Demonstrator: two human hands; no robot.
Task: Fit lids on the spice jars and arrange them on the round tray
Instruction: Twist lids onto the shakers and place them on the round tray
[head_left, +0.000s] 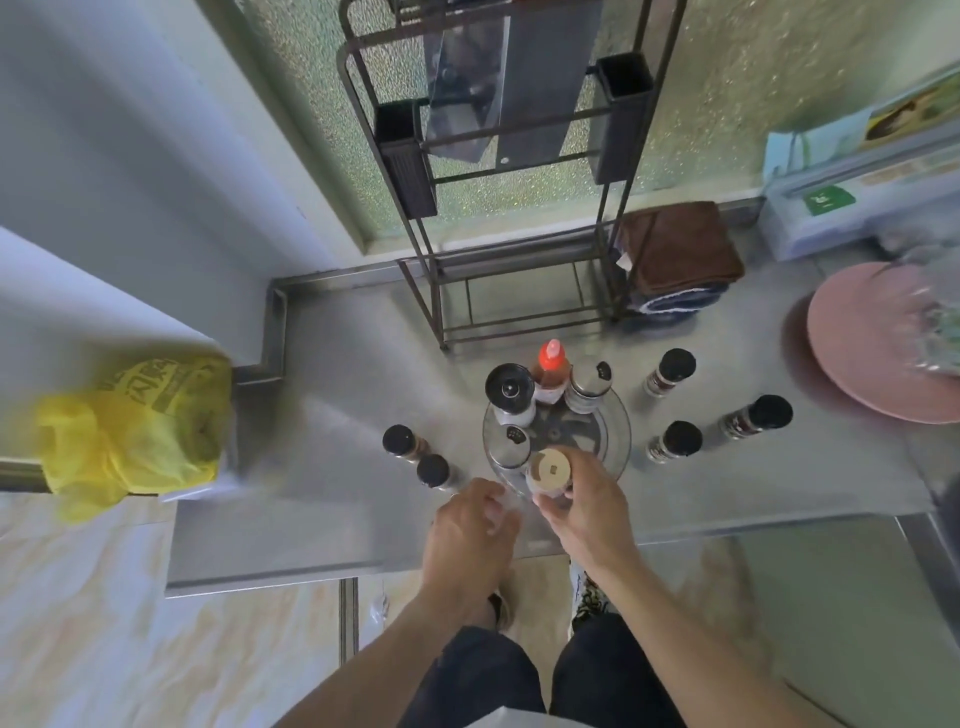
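Two black-capped spice jars (415, 457) are seen standing off the round tray (615, 415) at left. The left hand (470, 525) is curled at the tray's near rim, its grip impossible to judge. A wooden-lidded jar (549, 470) is clasped in the right hand (587, 506) over the tray, where four containers are already placed. Three capped jars (675, 410) are left waiting at right.

right hand (582, 499) gripping wooden-lidded jar (549, 470), round tray (615, 415)
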